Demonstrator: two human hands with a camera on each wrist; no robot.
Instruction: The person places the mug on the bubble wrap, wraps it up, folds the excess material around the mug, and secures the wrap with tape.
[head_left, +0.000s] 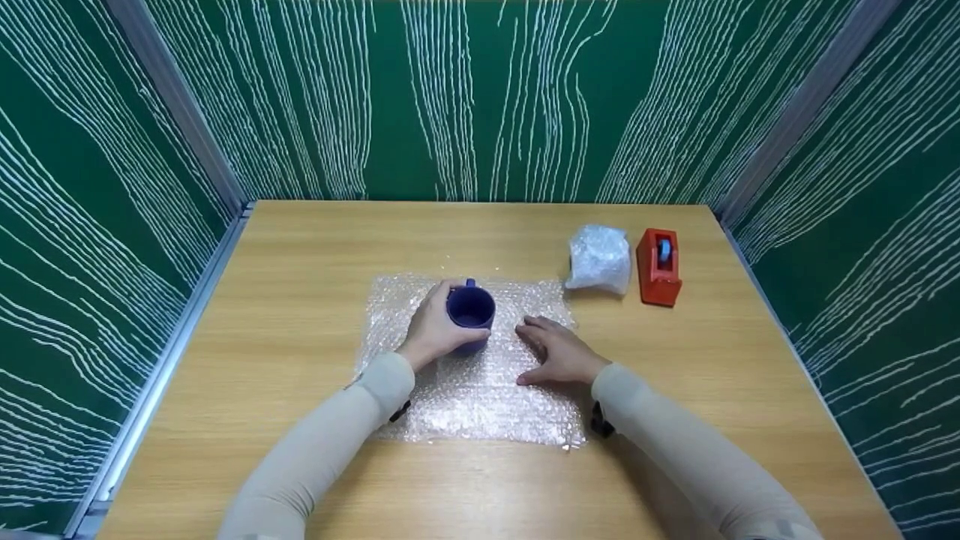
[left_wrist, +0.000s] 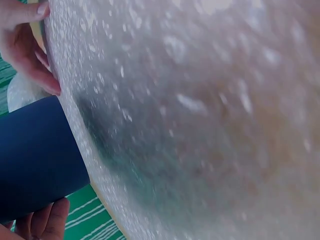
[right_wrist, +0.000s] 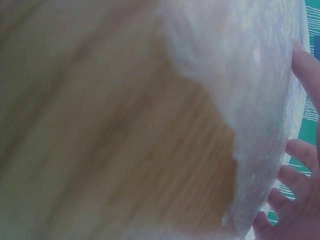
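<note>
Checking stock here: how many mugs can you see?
1: the dark blue mug in the left hand. The wrapped bundle beside the red tape dispenser may hide another; its contents don't show.

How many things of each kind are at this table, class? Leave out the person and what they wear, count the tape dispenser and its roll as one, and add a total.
Dark blue mug: 1
Flat sheet of bubble wrap: 1
Bubble-wrapped bundle: 1
Red tape dispenser: 1
Total: 4
</note>
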